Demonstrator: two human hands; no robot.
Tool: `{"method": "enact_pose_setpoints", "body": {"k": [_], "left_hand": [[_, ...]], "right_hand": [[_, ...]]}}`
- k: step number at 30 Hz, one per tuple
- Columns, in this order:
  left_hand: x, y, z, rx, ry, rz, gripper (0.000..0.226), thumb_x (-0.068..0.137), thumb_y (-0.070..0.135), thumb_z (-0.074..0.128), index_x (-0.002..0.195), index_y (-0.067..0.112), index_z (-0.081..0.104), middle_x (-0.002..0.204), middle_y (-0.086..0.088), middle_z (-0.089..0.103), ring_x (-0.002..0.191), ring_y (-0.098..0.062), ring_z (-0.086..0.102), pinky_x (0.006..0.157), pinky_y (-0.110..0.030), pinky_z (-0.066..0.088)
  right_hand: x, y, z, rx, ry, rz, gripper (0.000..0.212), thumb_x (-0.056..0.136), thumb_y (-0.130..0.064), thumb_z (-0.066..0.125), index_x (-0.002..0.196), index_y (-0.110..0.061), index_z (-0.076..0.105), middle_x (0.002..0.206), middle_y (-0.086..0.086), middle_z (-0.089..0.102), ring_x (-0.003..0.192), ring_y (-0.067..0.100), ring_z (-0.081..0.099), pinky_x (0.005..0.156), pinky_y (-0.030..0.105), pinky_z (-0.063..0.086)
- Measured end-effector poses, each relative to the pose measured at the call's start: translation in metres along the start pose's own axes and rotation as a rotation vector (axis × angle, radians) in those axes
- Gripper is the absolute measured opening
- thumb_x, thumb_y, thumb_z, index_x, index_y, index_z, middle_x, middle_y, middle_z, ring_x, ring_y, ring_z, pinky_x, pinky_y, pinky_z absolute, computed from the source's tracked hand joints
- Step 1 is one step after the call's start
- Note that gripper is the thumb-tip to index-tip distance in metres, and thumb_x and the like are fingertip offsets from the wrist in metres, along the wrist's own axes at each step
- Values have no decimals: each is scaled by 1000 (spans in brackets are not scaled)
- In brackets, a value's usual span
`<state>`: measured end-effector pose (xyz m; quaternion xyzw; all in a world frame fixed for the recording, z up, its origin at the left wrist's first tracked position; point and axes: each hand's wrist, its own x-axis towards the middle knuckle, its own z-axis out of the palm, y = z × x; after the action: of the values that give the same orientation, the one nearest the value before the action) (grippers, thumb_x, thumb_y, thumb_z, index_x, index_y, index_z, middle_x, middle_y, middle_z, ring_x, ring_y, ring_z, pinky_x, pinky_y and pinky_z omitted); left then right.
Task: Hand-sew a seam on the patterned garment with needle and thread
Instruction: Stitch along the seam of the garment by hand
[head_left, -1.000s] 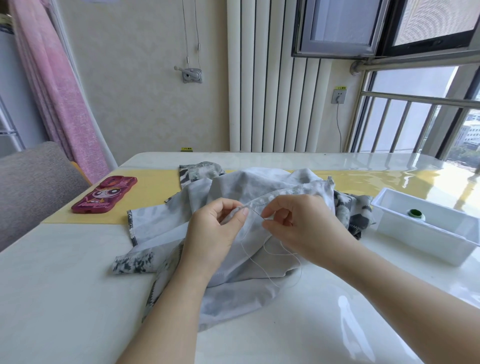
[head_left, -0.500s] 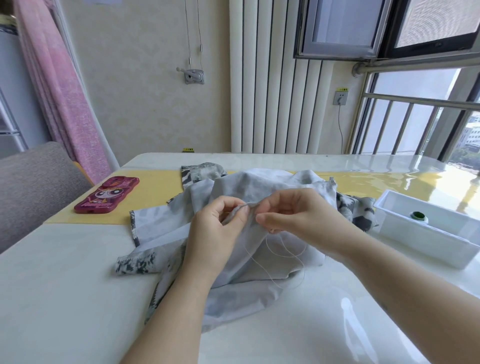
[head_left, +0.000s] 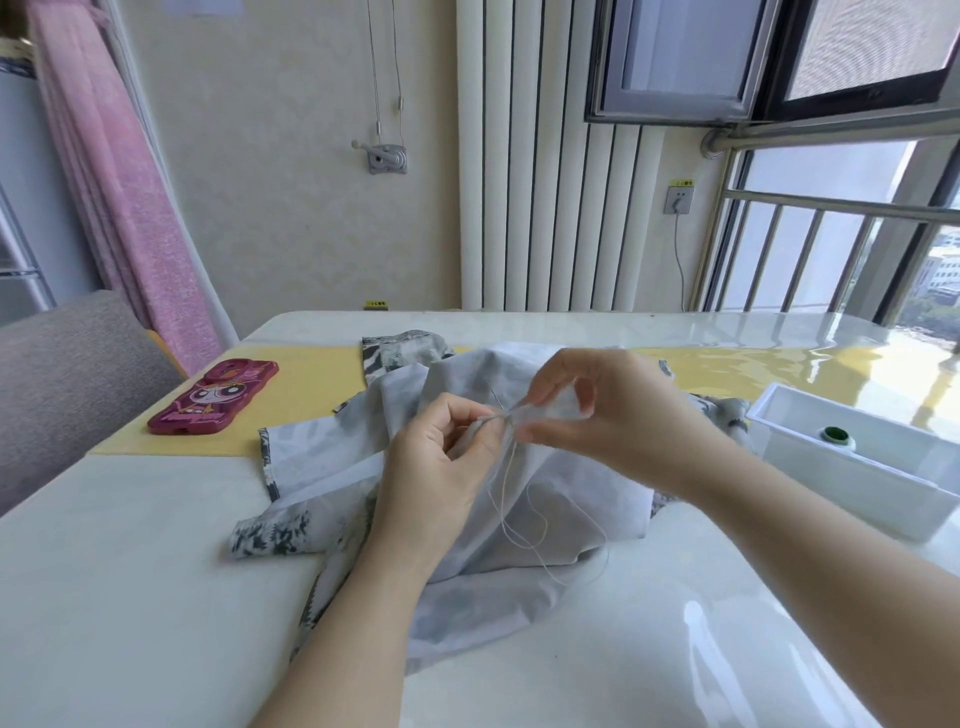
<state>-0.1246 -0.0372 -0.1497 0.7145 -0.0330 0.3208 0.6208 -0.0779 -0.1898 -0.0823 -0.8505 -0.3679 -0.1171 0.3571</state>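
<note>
While the patterned garment (head_left: 561, 525) lies crumpled on the white table (head_left: 130, 597) in the middle of the frame, the left hand (head_left: 441, 467) pinches a fold of its pale cloth between curled thumb and forefinger. A thin dark needle (head_left: 496, 398) stands up out of that fold, just above the left fingertips. The right hand (head_left: 613, 415) is just right of it and blurred. Its forefinger and thumb bend toward the fold with a small gap between them, and I cannot tell if they hold anything. The pale thread (head_left: 511, 512) hangs from the fold in loose loops over the cloth. At middle left a red phone case (head_left: 213, 397) lies on a yellow runner (head_left: 311, 395). At the right edge a white tray (head_left: 857, 486) holds a green spool (head_left: 835, 435).
</note>
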Motion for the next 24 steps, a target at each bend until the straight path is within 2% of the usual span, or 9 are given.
{"method": "enact_pose_setpoints", "body": {"k": [4, 6, 9, 13, 15, 17, 19, 21, 24], "left_hand": [[-1, 1, 1, 0, -15, 6, 18, 86, 7, 66, 76, 21, 62, 65, 17, 66, 63, 3, 57, 63, -10, 44], [-1, 1, 1, -6, -19, 4, 17, 86, 7, 66, 75, 20, 62, 64, 15, 64, 61, 1, 55, 61, -10, 43], [-1, 2, 0, -29, -16, 10, 16, 84, 9, 67, 74, 21, 63, 67, 9, 65, 65, -5, 56, 62, -12, 44], [-1, 3, 0, 0, -31, 26, 14, 85, 7, 67, 76, 18, 64, 66, 16, 66, 64, 3, 57, 63, -9, 43], [-1, 2, -1, 17, -31, 33, 13, 85, 9, 68, 76, 18, 64, 64, 16, 63, 63, 2, 55, 62, -10, 42], [-1, 2, -1, 19, -26, 36, 12, 84, 11, 68, 76, 18, 64, 64, 15, 63, 63, 1, 54, 62, -10, 42], [-1, 2, -1, 21, -22, 39, 12, 84, 11, 68, 75, 18, 64, 65, 15, 63, 64, -1, 56, 64, -10, 43], [-2, 2, -1, 18, -24, 36, 11, 85, 11, 68, 76, 17, 64, 66, 14, 64, 66, -2, 57, 65, -11, 44], [-1, 2, -1, 6, -24, 26, 10, 85, 11, 68, 76, 16, 64, 66, 13, 65, 66, -1, 58, 65, -11, 45]], "right_hand": [[19, 1, -5, -334, -98, 98, 47, 83, -62, 46, 85, -23, 73, 99, -8, 65, 99, 14, 47, 87, 32, 35], [25, -2, 2, -336, -247, 181, 59, 90, -57, 44, 86, -3, 66, 79, 5, 62, 82, 19, 45, 77, 29, 36], [31, -15, 2, -96, -345, 274, 45, 89, -42, 58, 67, -3, 55, 58, 3, 35, 60, 17, 31, 51, 25, 23], [40, -11, -2, -30, -336, 275, 25, 83, -36, 67, 69, -16, 71, 70, 14, 63, 63, 12, 44, 58, 25, 34], [42, -13, -4, 223, -229, 334, 22, 89, -29, 62, 80, -10, 70, 76, 8, 68, 56, 11, 50, 49, 19, 37], [47, -16, -6, 838, -113, 480, 18, 98, -16, 50, 85, -5, 58, 75, 7, 65, 51, 14, 59, 41, 19, 43], [50, -15, -10, 1217, 30, 500, 19, 100, -11, 42, 85, -6, 51, 75, 9, 65, 70, 22, 69, 59, 28, 58], [54, -10, -12, 895, 87, 327, 20, 100, -16, 43, 84, -10, 52, 83, 3, 70, 84, 14, 66, 79, 32, 54], [52, 6, -11, -234, 24, -73, 20, 100, -22, 41, 84, -15, 51, 86, -7, 67, 82, 2, 53, 104, 46, 37]]}}
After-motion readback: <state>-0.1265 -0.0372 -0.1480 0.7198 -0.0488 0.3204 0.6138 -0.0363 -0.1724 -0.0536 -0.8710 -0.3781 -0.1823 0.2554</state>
